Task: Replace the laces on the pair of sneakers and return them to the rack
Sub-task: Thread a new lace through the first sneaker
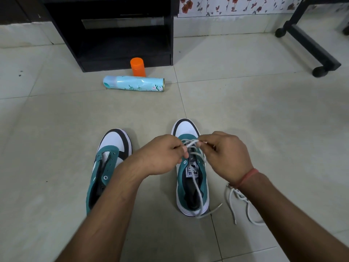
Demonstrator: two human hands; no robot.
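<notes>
White lace [192,146] pinched by my left hand [162,156] and right hand [224,154] over the right sneaker [190,167], toe toward the rack [113,31]. I'd even both ends before the next eyelets. Left sneaker [107,163] unlaced beside it.

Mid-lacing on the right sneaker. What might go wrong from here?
1. Both the left hand and right hand pinch the lace near the toe eyelets; uneven pulling may leave one end short.
2. The long free end trails over the heel onto the floor and may snag.
3. The spare lace lies under the right forearm; it may get dragged or tangled.
</notes>
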